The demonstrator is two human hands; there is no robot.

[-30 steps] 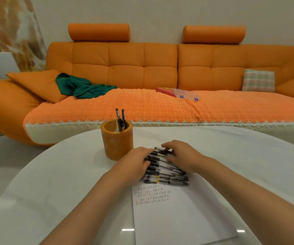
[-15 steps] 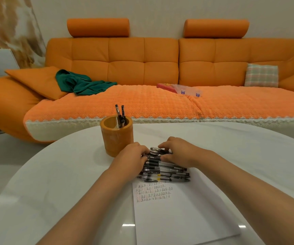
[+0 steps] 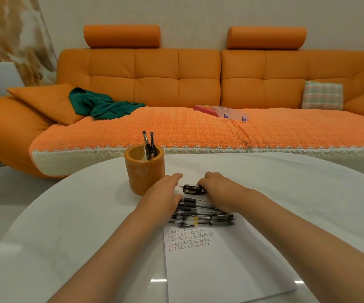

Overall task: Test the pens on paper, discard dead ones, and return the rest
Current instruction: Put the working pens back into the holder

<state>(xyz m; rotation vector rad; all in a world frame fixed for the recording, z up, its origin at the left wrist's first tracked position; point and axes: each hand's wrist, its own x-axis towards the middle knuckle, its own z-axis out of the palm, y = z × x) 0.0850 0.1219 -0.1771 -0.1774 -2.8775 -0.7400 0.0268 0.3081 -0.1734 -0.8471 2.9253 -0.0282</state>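
Several black and clear pens [image 3: 200, 213] lie side by side at the top edge of a white sheet of paper [image 3: 220, 265] covered with rows of small test marks. My left hand [image 3: 163, 195] lies flat with fingers apart against the pens' left ends. My right hand [image 3: 218, 189] curls over a small bunch of black pens [image 3: 191, 189] at the far side of the row. An orange pen cup [image 3: 144, 169] stands just left of my hands with two pens [image 3: 149, 143] upright in it.
The white round table [image 3: 67, 226] carries everything. Behind it runs an orange sofa [image 3: 198, 127] with a green cloth [image 3: 102, 106], a checked cushion [image 3: 322, 95] and plastic packets [image 3: 227, 112].
My right hand has drawn a few pens away from the far end of the row, leaving a gap. My left hand has flattened and stretched forward beside the cup.
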